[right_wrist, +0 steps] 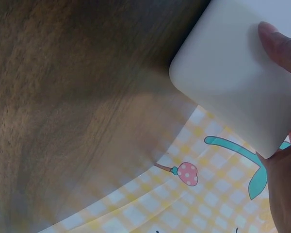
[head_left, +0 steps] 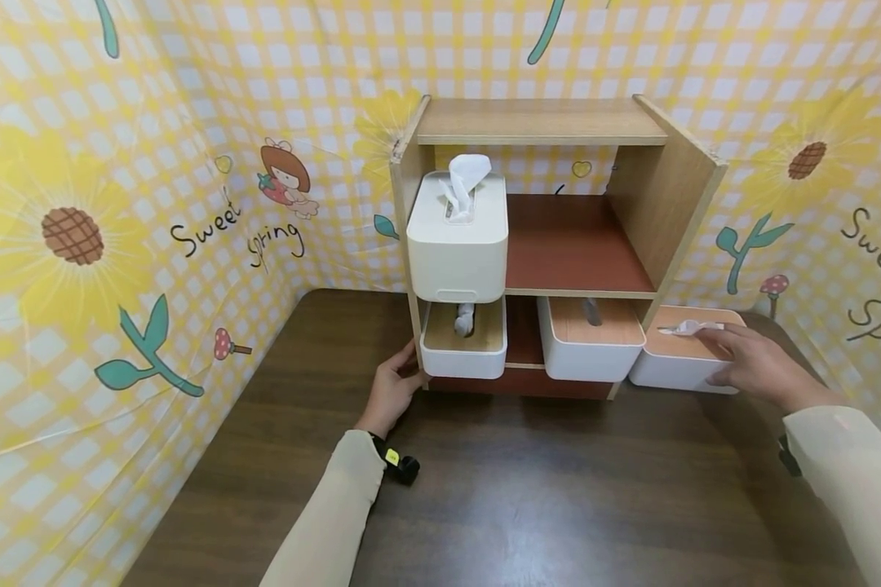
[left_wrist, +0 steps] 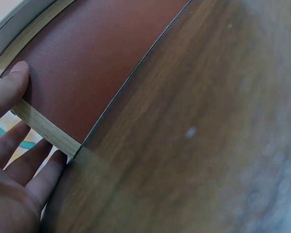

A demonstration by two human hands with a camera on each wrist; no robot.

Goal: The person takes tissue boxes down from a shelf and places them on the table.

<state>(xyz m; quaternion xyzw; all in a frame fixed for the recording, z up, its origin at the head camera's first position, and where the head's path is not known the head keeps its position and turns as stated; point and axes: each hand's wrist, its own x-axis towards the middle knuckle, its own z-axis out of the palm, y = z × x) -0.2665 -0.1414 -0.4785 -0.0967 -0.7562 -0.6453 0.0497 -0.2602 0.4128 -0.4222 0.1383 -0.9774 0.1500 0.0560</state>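
At four o'clock from the middle of the shelf (head_left: 539, 121), my right hand (head_left: 759, 367) grips a white tissue box (head_left: 683, 373) with a wood-coloured lid, which sits just outside the shelf's right side. My right arm reaches in from five o'clock, fingers over the lid near the tissue (head_left: 693, 327) and thumb (right_wrist: 281, 51) pressed against the white side. I cannot tell whether that box touches the table (head_left: 514, 497).

At eight o'clock, my left hand (head_left: 392, 391) holds the bottom of the shelf's left side panel, thumb (left_wrist: 12, 87) inside and fingers (left_wrist: 46, 179) outside. That forearm comes up from seven o'clock in a pale sleeve (head_left: 330, 514), with a black strap (head_left: 377, 444) round the wrist.

On the shelf, a tall box (head_left: 458, 261) with a tissue standing out of its top fills the nine o'clock corner of the upper level. Below it, at half past seven, lies a low box (head_left: 464, 364), and at five o'clock another low box (head_left: 593, 359) juts forward past the front edge, close beside the one I grip. Behind everything, towards twelve o'clock, hangs a yellow checked cloth (head_left: 382, 49), its flowers and lettering running round to nine and three o'clock
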